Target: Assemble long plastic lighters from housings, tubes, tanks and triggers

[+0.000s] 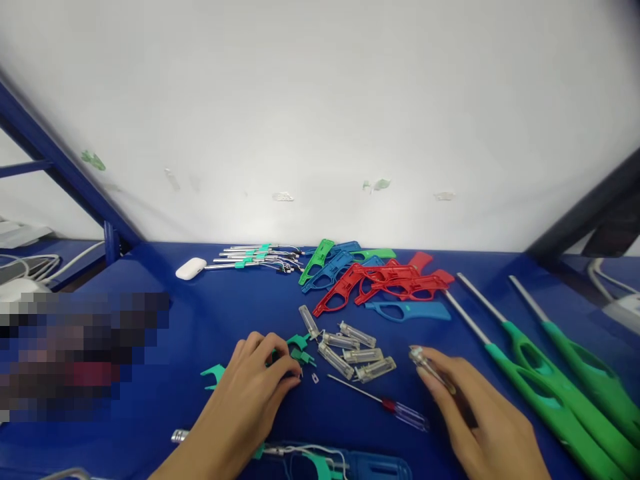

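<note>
In the head view, at lower centre, the left hand (250,393) is curled narrowly, fingertips pinched on small teal plastic clips (300,348) on the blue desk (200,320), seemingly to steady them. At lower right, a clear cylindrical tank (420,359) is held in the right hand (480,420) at the fingertips. Spare clear tanks (350,350) and a thin red-handled screwdriver (385,403) are scattered between the hands. Long green lighters (503,360) are laid at far right.
</note>
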{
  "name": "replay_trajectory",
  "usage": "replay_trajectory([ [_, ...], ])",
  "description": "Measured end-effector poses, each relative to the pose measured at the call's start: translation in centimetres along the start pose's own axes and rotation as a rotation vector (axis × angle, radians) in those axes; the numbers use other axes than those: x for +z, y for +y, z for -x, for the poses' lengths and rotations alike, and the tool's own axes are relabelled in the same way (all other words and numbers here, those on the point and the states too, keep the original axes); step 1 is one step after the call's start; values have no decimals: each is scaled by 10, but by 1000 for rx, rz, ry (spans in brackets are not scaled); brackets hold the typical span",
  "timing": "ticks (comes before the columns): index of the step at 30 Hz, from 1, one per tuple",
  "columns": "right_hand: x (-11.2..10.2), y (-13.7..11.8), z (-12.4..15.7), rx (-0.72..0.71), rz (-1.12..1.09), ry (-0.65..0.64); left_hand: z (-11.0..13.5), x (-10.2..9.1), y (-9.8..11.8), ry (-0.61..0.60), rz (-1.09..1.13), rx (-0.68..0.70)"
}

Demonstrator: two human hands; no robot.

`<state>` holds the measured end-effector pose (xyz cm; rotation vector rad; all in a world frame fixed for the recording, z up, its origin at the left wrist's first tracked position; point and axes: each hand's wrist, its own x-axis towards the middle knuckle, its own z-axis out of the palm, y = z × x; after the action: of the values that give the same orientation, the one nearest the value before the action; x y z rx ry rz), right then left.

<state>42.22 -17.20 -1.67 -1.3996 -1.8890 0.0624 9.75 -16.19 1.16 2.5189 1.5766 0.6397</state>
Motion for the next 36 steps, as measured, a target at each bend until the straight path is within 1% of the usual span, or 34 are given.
replay_trajectory([
  [5,5,-3,-2,14,-101,46,0,-9,13,75,83,8],
  [7,2,-11,-8,46,-178,53,2,-16,20,122,141,-18],
  [9,-6,-25,-18,88,-271,36,4,-26,28,181,196,-64],
  [10,-12,-34,-25,113,-307,3,4,-31,33,209,220,-91],
  [11,-17,-43,-32,107,-346,-57,5,-37,37,242,243,-118],
  [13,-26,-62,-44,48,-421,-222,7,-47,46,302,283,-161],
  [14,-29,-72,-49,18,-460,-285,9,-52,50,332,300,-172],
  [16,-30,-87,-55,-12,-522,-358,13,-57,56,364,344,-185],
  [17,-27,-94,-57,-19,-544,-369,15,-58,58,365,388,-183],
  [18,-24,-99,-57,-27,-558,-369,16,-57,59,311,532,-236],
  [19,-20,-103,-57,-44,-566,-377,17,-56,59,285,628,-266],
  [21,-13,-108,-55,-84,-572,-391,19,-53,60,251,764,-303],
  [23,-8,-111,-54,-125,-580,-409,20,-52,59,244,802,-313],
  [25,-6,-111,-52,-158,-595,-413,20,-52,56,212,820,-332],
  [29,-2,-109,-52,-226,-601,-358,19,-55,51,175,851,-371],
  [32,0,-107,-52,-285,-594,-322,19,-55,53,154,878,-370],
  [36,0,-107,-52,-320,-594,-334,23,-53,58,125,888,-391],
])
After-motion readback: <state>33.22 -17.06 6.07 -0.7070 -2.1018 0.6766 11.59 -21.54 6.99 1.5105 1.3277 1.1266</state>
